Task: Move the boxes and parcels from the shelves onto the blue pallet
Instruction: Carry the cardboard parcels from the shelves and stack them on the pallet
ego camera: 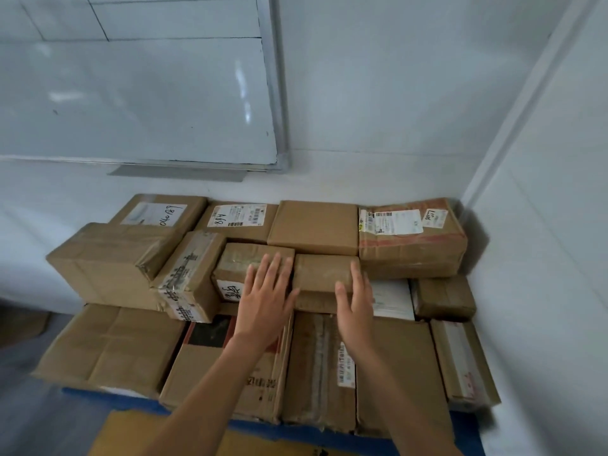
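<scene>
A stack of several brown cardboard boxes covers the blue pallet (138, 400), whose edge shows along the front. A small taped box (320, 273) lies in the middle of the upper layer. My left hand (266, 299) is flat with straight fingers at its left side, over the neighbouring taped box (241, 261). My right hand (357, 302) is flat at the small box's right side, fingers straight. Neither hand grips anything.
A white wall with a whiteboard (138, 93) stands behind the stack, and a second wall closes the right side. A box with white labels (411, 232) sits at the back right. A yellow-brown cardboard sheet (131, 436) lies on the floor in front of the pallet.
</scene>
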